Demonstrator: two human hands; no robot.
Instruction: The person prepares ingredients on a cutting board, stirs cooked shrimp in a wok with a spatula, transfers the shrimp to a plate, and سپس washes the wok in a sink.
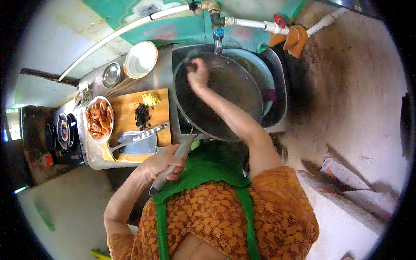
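A big dark wok (pixel 225 93), round and shallow with a thin metal rim, sits tilted in the sink (pixel 277 73) under the tap (pixel 218 37). The left hand (pixel 162 164) is closed around its long grey handle (pixel 173 167) at the sink's near edge. The right hand (pixel 198 73) reaches inside, fingers curled onto a dark scrubber (pixel 190 66) against the wok's far wall. On the table to the left lie a chopping board (pixel 138 115) with a cleaver (pixel 138 141), and a plate of prawns (pixel 99 119).
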